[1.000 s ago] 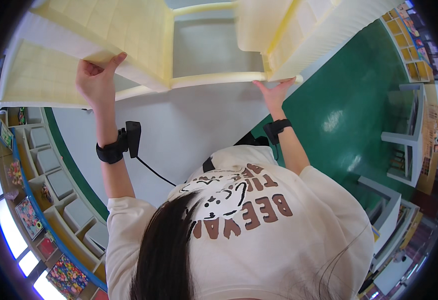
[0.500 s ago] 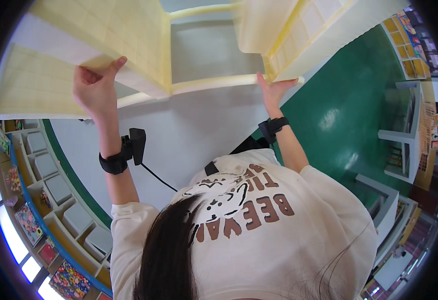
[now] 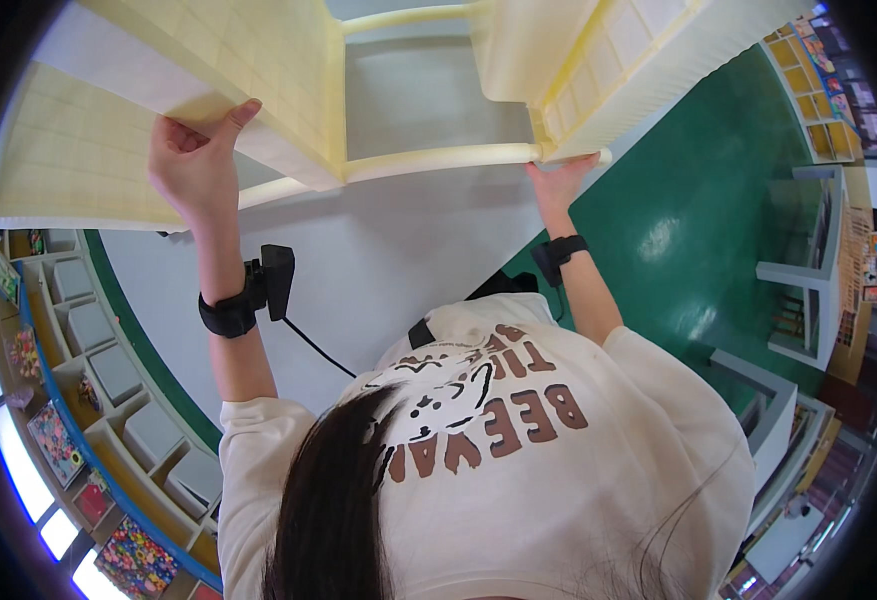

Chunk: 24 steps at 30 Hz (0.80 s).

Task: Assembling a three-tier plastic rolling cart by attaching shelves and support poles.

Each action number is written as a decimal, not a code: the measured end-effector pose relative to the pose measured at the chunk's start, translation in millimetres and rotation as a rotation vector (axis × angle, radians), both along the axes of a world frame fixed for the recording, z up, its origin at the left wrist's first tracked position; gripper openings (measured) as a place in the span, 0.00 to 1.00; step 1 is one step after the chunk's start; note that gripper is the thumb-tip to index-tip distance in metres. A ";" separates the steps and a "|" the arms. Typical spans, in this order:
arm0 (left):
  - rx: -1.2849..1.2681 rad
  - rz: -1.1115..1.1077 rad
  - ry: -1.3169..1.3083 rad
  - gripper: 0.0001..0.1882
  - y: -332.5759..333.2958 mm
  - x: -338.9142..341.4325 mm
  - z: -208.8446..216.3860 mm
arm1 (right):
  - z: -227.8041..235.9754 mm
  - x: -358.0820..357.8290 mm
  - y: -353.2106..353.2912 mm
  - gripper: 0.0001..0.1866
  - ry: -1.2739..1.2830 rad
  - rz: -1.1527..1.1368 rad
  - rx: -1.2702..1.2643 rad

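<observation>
This step looks like steadying the yellow shelf [image 3: 283, 75], in front of the person. The left hand [image 3: 196, 172] pinches a side board [image 3: 283, 148]. The right hand [image 3: 560, 185] touches the bar [image 3: 438, 162] near its end — I can't tell if it grips. Shifting it calls for two even holds. Earlier, the right thumb poked higher.

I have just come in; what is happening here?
A person is handling a pale yellow frame. The left hand pinches one of its edges. The right hand touches the nearest bar close to that bar's right end, its grip partly hidden. Green floor shows to the right.
</observation>
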<state>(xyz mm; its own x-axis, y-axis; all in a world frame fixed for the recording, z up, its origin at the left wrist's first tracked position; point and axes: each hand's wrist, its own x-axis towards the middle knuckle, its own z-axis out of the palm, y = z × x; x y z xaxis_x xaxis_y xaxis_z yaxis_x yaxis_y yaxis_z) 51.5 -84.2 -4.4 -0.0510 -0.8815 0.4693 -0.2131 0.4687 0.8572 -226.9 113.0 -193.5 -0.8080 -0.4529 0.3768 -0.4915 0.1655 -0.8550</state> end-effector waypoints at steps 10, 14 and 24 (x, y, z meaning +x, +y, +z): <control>0.029 -0.004 -0.001 0.16 2.6 -2.4 3.6 | -4.7 -2.9 -1.1 0.51 0.083 -0.109 0.101; 0.033 -0.001 -0.006 0.16 3.0 -1.9 4.8 | 12.6 6.4 -0.9 0.51 -0.053 -0.166 0.185; 0.031 0.016 -0.031 0.16 5.3 -2.7 6.4 | -4.5 -2.4 2.3 0.50 -0.001 -0.117 0.104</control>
